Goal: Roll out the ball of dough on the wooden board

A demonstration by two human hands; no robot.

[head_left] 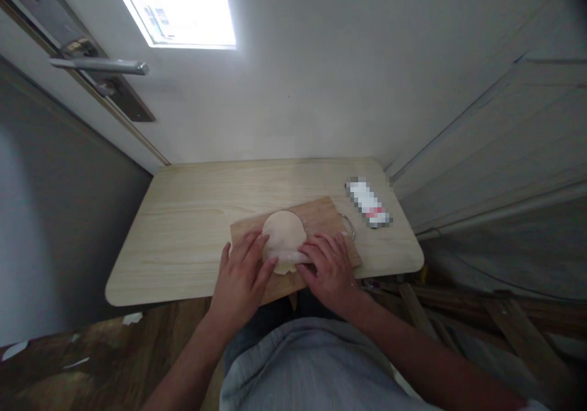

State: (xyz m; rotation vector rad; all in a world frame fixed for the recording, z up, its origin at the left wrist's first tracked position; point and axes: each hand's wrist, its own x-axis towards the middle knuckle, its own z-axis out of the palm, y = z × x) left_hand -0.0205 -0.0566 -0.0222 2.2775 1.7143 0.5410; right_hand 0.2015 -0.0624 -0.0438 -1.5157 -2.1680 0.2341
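A round, flattened sheet of pale dough lies on a wooden cutting board. Across its near part runs a whitish, floury band; whether this is a fold or a small roller I cannot tell. Below the band the dough's near edge is uneven. My left hand grips the left side, its thumb near the band and its fingers bent over the dough's edge. At the right end, my right hand has its fingers curled and its thumb close to the near edge. Both palms hide parts of the board.
The board rests on a light wooden table and overhangs its front edge. A metal handle juts from the board's right side. A blurred-out phone-like object lies at the right. Behind stands a white door with a lever handle.
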